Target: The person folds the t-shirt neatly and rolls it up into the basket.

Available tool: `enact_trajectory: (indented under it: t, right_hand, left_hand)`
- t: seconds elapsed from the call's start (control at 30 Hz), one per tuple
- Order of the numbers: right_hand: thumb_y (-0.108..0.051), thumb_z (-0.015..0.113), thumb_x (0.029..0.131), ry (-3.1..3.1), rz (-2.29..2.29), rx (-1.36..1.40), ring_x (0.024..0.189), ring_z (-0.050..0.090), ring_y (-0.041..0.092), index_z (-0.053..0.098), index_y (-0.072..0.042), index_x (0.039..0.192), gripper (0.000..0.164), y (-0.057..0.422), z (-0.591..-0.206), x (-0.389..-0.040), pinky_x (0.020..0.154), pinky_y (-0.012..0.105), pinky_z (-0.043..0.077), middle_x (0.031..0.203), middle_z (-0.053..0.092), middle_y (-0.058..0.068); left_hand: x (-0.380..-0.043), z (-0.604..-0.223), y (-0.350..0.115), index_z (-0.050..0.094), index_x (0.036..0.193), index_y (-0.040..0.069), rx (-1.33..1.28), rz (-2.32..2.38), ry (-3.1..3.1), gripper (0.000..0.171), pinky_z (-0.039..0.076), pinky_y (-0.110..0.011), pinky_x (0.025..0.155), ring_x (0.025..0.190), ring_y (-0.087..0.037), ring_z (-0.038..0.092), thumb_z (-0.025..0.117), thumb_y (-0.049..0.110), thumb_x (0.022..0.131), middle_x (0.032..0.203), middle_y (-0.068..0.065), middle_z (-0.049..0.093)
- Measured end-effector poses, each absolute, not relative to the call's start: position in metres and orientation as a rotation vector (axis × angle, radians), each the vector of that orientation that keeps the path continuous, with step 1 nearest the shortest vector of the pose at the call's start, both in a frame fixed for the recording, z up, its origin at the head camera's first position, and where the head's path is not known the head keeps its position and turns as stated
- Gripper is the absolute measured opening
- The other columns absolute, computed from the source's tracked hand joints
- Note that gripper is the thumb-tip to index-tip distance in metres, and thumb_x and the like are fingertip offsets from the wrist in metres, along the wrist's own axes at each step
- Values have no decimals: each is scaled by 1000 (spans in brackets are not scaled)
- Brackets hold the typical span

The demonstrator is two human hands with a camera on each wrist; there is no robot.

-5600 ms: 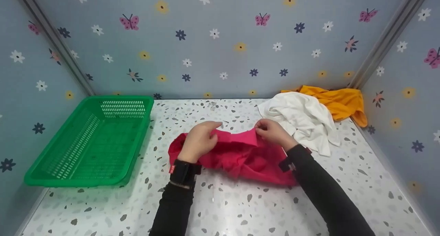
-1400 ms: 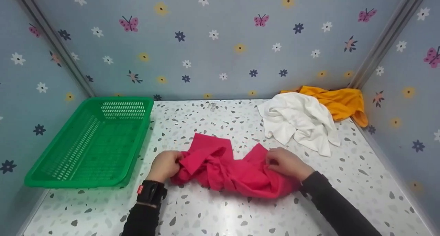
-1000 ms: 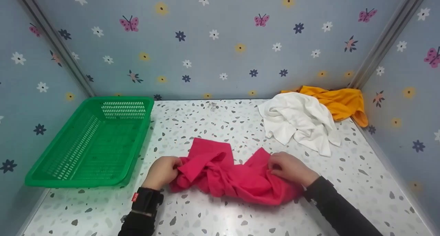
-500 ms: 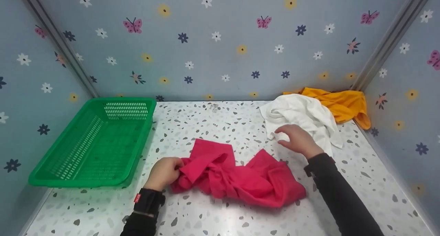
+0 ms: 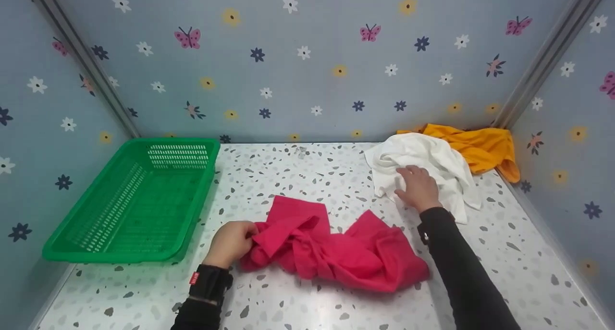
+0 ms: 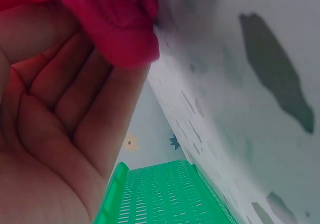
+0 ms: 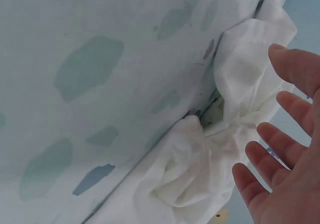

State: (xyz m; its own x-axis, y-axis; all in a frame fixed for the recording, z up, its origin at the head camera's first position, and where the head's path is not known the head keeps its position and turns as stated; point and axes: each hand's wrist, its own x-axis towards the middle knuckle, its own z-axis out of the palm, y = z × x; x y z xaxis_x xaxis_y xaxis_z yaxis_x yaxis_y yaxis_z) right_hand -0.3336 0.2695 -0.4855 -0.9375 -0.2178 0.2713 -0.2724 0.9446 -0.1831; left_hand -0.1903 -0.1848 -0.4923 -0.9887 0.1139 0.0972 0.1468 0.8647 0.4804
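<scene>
A crumpled red garment lies across the middle of the speckled table, its exact kind hidden by the folds. At its left end my left hand grips a bunched edge; in the left wrist view the fingers curl up to the red cloth. My right hand hovers at the front of a crumpled white cloth, thumb and fingers spread. The right wrist view shows those fingers apart and holding nothing, close to the white folds.
To the left stands a green plastic basket with slotted sides. Behind the white cloth, a yellow-orange cloth is heaped in the back right corner. Flower-patterned panels close off the back and both sides.
My right hand has let go of the red garment's right end and moved up and away to the white cloth. The left hand keeps its grip; earlier both hands spread the garment out.
</scene>
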Motion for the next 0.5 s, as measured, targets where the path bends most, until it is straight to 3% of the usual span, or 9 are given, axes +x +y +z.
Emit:
enact_trajectory:
  t: [0.2, 0.5]
  right_hand:
    - [-25, 72, 76, -2850, 332, 113, 110, 39, 46, 44, -3, 131, 66, 285, -489, -339, 83, 60, 36, 125, 45, 26]
    - [-30, 69, 77, -2982, 268, -20, 95, 46, 49, 38, -1, 134, 71, 294, -491, -338, 74, 59, 39, 104, 55, 30]
  left_hand:
    - [-191, -492, -185, 64, 68, 19, -199, -755, -2970, 18, 43, -33, 60, 62, -14, 50, 65, 1, 71, 66, 7, 58]
    - [-191, -494, -185, 63, 66, 19, -195, -776, -2964, 18, 44, -35, 62, 62, -14, 52, 65, 2, 70, 65, 7, 58]
